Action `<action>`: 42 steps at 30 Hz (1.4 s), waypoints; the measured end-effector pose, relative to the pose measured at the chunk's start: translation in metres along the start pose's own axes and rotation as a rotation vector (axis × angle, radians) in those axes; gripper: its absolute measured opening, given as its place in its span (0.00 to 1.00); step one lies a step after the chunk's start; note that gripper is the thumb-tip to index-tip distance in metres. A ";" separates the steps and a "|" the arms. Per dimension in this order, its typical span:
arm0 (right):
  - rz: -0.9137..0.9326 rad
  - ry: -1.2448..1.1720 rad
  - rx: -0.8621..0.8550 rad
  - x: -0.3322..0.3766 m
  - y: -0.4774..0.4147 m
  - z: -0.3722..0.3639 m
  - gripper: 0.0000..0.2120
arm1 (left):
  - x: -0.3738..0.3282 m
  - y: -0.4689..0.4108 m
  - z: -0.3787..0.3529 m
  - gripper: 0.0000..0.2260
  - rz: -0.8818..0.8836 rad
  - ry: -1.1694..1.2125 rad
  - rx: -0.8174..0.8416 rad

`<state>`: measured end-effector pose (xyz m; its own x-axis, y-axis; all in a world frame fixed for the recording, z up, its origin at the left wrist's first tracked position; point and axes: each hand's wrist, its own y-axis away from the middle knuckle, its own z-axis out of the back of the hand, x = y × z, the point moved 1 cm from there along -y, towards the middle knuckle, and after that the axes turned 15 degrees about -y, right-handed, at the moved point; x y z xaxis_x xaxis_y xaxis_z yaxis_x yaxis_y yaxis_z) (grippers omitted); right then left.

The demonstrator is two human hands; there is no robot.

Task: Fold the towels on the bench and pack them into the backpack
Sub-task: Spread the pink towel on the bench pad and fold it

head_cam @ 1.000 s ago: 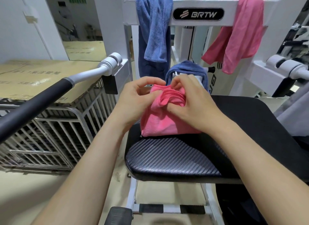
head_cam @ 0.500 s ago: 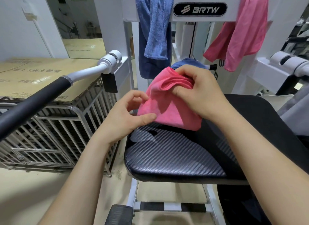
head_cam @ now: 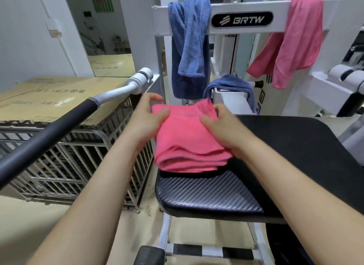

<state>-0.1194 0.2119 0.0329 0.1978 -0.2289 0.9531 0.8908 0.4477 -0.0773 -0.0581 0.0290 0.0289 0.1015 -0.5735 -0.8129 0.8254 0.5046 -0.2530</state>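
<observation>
Left grip (head_cam: 146,117) closed on the far left corner of the folded pink towel (head_cam: 189,144), thumb on top and fingers curled behind the edge. Right grip (head_cam: 222,126) closed on the towel's right side, thumb lying across the top layer and forefinger at the far edge. The towel, folded into several layers with its thick fold facing the viewer, sat between the two grips over the far left part of the black padded table (head_cam: 206,193); whether its full weight rested on the pad could not be told. Just behind it, a blue towel (head_cam: 228,83) was draped over a white post. Above, a white crossbar (head_cam: 242,19) marked BRTW carried a second blue towel (head_cam: 191,48) on the left and a loose pink towel (head_cam: 291,42) on the right. To the left, a black-sleeved handle (head_cam: 59,124) slanted over a metal cage (head_cam: 69,160) topped with cardboard (head_cam: 49,99).
</observation>
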 end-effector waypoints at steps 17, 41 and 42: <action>0.216 0.507 -0.193 -0.025 -0.009 -0.018 0.33 | 0.017 -0.003 -0.013 0.22 0.057 -0.320 0.314; 0.081 0.507 -0.024 -0.022 -0.034 0.008 0.04 | 0.057 0.019 -0.009 0.12 0.446 0.504 0.280; 0.061 0.491 0.007 -0.019 -0.034 0.012 0.04 | 0.057 0.022 -0.011 0.07 0.488 0.494 0.269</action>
<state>-0.1579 0.2114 0.0205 0.4203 -0.5816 0.6964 0.8692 0.4783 -0.1252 -0.0404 0.0142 -0.0290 0.2822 0.0644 -0.9572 0.8645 0.4155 0.2828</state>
